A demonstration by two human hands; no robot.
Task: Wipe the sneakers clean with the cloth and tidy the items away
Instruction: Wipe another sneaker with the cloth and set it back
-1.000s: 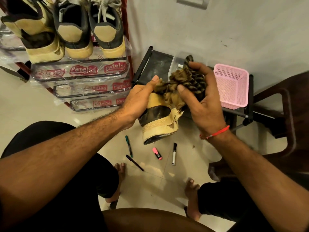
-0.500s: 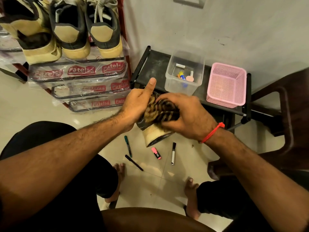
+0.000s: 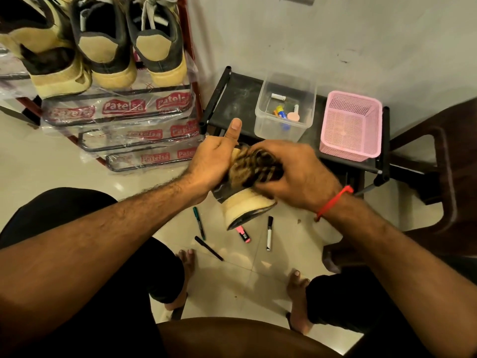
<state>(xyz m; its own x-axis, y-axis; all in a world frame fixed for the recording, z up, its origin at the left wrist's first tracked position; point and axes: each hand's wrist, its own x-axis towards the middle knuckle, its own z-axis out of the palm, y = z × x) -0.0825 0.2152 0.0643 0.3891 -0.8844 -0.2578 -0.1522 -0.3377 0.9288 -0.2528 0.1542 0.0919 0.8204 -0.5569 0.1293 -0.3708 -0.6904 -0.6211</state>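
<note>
Sneaker (image 3: 245, 206), tan and dark, was held in the air above the floor in front of a seated person, its pale heel and dark sole edge facing the camera. The left hand (image 3: 214, 161) gripped the shoe's left side with the thumb pointing straight up. The right hand (image 3: 296, 174) curled over a striped brown and black cloth (image 3: 254, 166), pressing it onto the top of the shoe. A red thread band (image 3: 334, 201) circled the right wrist.

On the pale floor tiles just below the shoe lay a green pen (image 3: 199, 223), a black pen (image 3: 208, 248), a pink highlighter (image 3: 243, 234) and a black-capped white marker (image 3: 269, 233), all apart from each other. Bare feet rested on either side nearer the camera.

Behind the hands stood a low black rack (image 3: 238, 98) against the wall. On it sat a clear plastic box (image 3: 285, 104) holding a few small items, too small to identify, and beside it to the right a pink mesh basket (image 3: 351, 125).

To the left stood a red-framed shoe rack (image 3: 189, 42) still wrapped in clear plastic printed repeatedly with the red label "Patelsa". Three more tan and dark sneakers (image 3: 103, 45) sat on its top shelf, heels outward. A dark brown chair (image 3: 444, 161) stood at the right edge.
</note>
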